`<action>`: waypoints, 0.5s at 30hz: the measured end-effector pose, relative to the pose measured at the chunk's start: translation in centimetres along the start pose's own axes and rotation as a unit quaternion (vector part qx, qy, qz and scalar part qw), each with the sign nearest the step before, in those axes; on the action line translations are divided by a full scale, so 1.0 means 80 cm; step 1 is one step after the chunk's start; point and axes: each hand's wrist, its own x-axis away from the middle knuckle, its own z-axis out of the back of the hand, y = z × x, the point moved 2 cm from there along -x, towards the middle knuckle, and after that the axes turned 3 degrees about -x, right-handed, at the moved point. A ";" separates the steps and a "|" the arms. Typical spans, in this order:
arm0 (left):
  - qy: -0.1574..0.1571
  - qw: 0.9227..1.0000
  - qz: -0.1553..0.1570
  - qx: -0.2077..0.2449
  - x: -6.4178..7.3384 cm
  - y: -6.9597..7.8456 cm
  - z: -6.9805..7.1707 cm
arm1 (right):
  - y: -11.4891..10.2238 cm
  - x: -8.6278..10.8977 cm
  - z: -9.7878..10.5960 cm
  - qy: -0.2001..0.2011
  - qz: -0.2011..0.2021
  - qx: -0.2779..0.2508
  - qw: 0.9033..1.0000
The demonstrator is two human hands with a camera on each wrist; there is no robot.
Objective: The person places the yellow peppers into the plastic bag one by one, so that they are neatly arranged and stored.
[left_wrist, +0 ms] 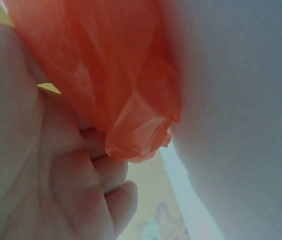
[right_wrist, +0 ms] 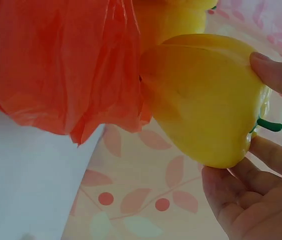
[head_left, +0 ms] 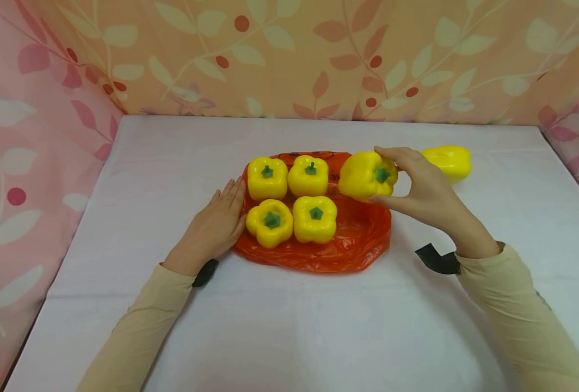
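Observation:
A yellow bell pepper with a green stem is pinched between the thumb and fingers of my right hand, tilted over the right part of a red plastic bag. In the right wrist view this bell pepper is close to the bag's edge. Several more yellow bell peppers stand stem up on the bag, among them one at the front left. My left hand lies along the bag's left edge with its fingers straight, its palm side touching the red plastic.
Another yellow bell pepper lies on its side on the white table, behind my right hand. Floral cloth hangs along the back and sides. Black straps show at both wrists.

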 end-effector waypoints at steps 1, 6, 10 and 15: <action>0.001 1.000 -0.001 0.000 0.000 0.000 0.000 | 0.001 -0.001 -0.002 -0.005 -0.002 -0.001 1.000; 0.004 1.000 -0.002 -0.003 0.000 0.001 0.000 | 0.005 -0.008 -0.011 -0.031 -0.022 -0.001 0.999; 0.000 1.000 0.000 -0.002 0.000 0.001 0.000 | 0.008 -0.016 -0.017 -0.051 -0.034 -0.001 0.998; -0.005 1.000 0.002 -0.001 0.000 0.001 0.001 | 0.012 -0.024 -0.022 -0.069 -0.042 0.002 0.997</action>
